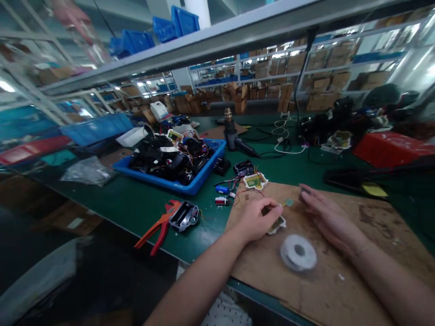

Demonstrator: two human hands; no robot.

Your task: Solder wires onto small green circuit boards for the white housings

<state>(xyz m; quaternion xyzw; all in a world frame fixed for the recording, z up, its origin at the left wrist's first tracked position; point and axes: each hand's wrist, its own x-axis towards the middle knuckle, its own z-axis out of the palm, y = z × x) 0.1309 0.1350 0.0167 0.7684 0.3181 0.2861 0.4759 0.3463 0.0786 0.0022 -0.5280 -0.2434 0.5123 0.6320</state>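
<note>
My left hand [257, 218] is curled on the brown work board [340, 253], its fingers pinched on a small white-edged circuit board [277, 223]. A tiny green part [288, 202] lies just beyond its fingertips. My right hand [324, 216] lies flat on the board to the right, fingers stretched out, holding nothing. A spool of solder wire [298, 252] sits on the board between my forearms. Another small circuit board [256, 181] with red wires rests at the board's far left corner.
A blue tray [190, 185] full of black parts and wires stands at left on the green table [142, 203]. Red-handled pliers [159, 225] and a black module [184, 216] lie near the front edge. A soldering tool [234, 136], cables and a red box [387, 147] sit further back.
</note>
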